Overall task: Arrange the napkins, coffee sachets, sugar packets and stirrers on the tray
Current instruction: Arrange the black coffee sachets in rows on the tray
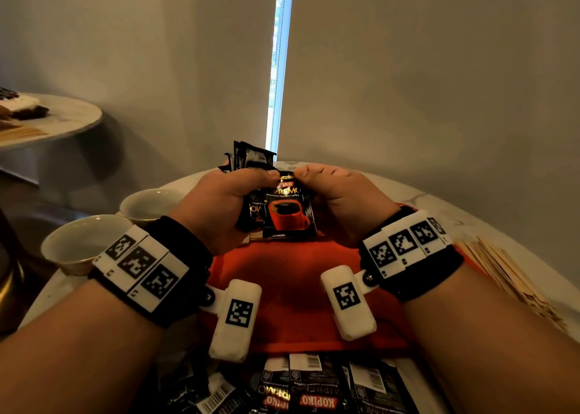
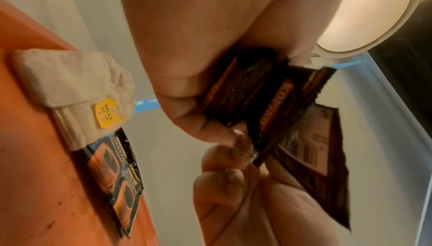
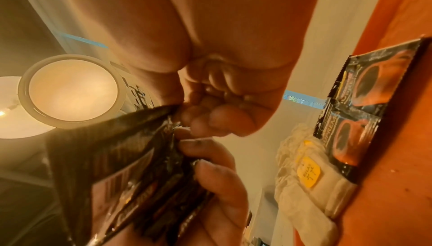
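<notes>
Foil coffee sachets (image 1: 287,212) fanned above orange tray (image 1: 282,275): left hand (image 1: 219,200) clamps stack, right hand (image 1: 339,200) pinches front sachet's top edge. Peel yours off singly; lay beside sachets on tray (image 2: 117,181).

My left hand (image 1: 219,205) grips a bunch of black coffee sachets (image 1: 251,159); both thumbs pinch the front sachet (image 1: 287,212) upright above the orange tray (image 1: 282,288), where two sachets (image 2: 117,181) lie beside what may be folded napkins (image 2: 70,83).
</notes>
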Demonstrator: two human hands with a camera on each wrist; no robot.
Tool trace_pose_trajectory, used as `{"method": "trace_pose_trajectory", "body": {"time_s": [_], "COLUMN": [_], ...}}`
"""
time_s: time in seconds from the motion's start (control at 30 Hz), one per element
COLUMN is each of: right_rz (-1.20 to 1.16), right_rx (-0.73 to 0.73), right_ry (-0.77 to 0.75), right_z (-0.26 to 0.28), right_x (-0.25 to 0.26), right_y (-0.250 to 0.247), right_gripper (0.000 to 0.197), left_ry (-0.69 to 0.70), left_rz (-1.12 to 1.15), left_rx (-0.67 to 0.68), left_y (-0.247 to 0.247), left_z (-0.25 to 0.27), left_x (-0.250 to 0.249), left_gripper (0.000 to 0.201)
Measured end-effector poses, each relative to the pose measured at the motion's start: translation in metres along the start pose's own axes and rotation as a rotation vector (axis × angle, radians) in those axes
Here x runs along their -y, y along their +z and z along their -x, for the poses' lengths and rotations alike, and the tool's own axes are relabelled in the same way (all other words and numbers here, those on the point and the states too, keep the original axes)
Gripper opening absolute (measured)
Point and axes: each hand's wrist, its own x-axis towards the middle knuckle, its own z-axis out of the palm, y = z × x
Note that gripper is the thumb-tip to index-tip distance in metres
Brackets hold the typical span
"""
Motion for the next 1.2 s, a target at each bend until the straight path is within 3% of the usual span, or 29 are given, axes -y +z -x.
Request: {"method": "trace_pose_trajectory", "body": {"time_s": [0.07, 0.1, 0.23, 0.3, 0.47, 0.53, 0.6, 0.67, 0.8, 1.0, 1.2], "right_rz": [0.067, 0.081, 0.076, 0.054, 0.081, 0.091, 0.117, 0.173, 0.294, 0.337, 0.327], "right_rx": [0.061, 0.096, 0.075, 0.018, -0.269, -0.351, -0.357, -0.320, -0.295, -0.257, -0.252], "right_ry": [0.064, 0.082, 0.053, 0.012, -0.001, 0.046, 0.117, 0.190, 0.298, 0.324, 0.338], "right_z": [0.001, 0.001, 0.000, -0.001, -0.010, -0.011, -0.011, -0.011, -0.010, -0.008, -0.009], "right_x": [-0.002, -0.002, -0.001, -0.002, -0.007, -0.011, -0.013, -0.016, -0.018, -0.021, -0.023], "right_y": [-0.006, -0.009, -0.011, -0.011, -0.023, -0.029, -0.033, -0.035, -0.032, -0.029, -0.030], "right_gripper": [0.053, 0.058, 0.030, 0.029, 0.025, 0.020, 0.017, 0.021, 0.024, 0.024, 0.021], "left_ry": [0.026, 0.030, 0.049, 0.053, 0.040, 0.050, 0.072, 0.093, 0.083, 0.070, 0.085], "left_rz": [0.021, 0.029, 0.037, 0.025, 0.067, 0.101, 0.150, 0.198, 0.261, 0.219, 0.185], "left_rx": [-0.031, -0.045, -0.101, -0.131, -0.291, -0.317, -0.311, -0.295, -0.304, -0.301, -0.293], "left_y": [-0.004, -0.005, -0.005, -0.003, -0.007, -0.008, -0.009, -0.010, -0.010, -0.010, -0.012], "left_z": [-0.002, -0.002, -0.003, -0.004, -0.006, -0.008, -0.009, -0.009, -0.011, -0.014, -0.015], "left_x": [-0.001, -0.002, -0.002, 0.000, -0.005, -0.005, -0.005, -0.005, -0.005, -0.002, 0.000], "left_gripper": [0.061, 0.061, 0.051, 0.050, 0.066, 0.084, 0.104, 0.111, 0.099, 0.069, 0.066]}}
